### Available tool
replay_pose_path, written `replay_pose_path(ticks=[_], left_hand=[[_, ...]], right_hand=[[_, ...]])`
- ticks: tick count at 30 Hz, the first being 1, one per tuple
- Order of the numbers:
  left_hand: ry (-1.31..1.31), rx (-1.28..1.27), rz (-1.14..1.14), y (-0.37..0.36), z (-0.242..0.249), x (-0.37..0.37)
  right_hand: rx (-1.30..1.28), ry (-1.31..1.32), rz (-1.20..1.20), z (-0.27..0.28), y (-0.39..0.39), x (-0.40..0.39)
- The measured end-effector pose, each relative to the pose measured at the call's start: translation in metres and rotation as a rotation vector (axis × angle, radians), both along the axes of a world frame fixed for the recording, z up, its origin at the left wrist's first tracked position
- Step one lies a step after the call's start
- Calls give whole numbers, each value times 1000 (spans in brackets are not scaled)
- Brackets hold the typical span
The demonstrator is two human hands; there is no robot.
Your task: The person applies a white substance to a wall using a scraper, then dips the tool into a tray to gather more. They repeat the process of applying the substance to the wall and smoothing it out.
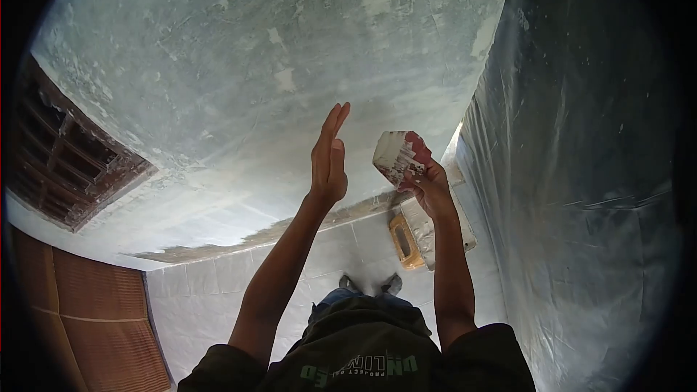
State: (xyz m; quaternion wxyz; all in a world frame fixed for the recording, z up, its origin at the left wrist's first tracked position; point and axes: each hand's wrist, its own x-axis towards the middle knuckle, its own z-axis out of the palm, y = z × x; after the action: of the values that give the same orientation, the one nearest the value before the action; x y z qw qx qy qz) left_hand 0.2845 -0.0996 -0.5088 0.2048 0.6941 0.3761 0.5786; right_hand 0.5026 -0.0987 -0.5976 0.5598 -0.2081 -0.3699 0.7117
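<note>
My right hand point(430, 187) grips a red scraper point(403, 156) whose flat face is largely coated with whitish plaster. Raised to its left, my left hand point(330, 160) holds nothing; its fingers are stretched upward, the palm turned towards the scraper. The two hands are apart. Behind them stands a wall point(239, 80) with patchy grey-green and white plaster. Neither my left hand nor the scraper is clearly seen touching the wall.
Near my feet on the tiled floor point(290, 265), a yellow-framed object point(404, 242) lies beside a plaster-smeared pale block point(428, 229). Clear plastic sheeting point(573, 196) hangs at the right. A brown lattice point(65, 152) and reddish-brown slatted panel point(102, 319) are at the left.
</note>
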Motion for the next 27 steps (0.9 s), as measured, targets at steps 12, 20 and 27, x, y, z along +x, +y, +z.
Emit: replay_pose_path(ticks=[12,20,27], left_hand=[[127,316,-11,-2,97,-35],[143,366,-54,2,124,-34],[145,463,2,17,147,-20]], right_hand=[[223,28,-278,114,-6,-69],[286,44,-271,141,2,-64],[343,185,-187,162,26,-58]])
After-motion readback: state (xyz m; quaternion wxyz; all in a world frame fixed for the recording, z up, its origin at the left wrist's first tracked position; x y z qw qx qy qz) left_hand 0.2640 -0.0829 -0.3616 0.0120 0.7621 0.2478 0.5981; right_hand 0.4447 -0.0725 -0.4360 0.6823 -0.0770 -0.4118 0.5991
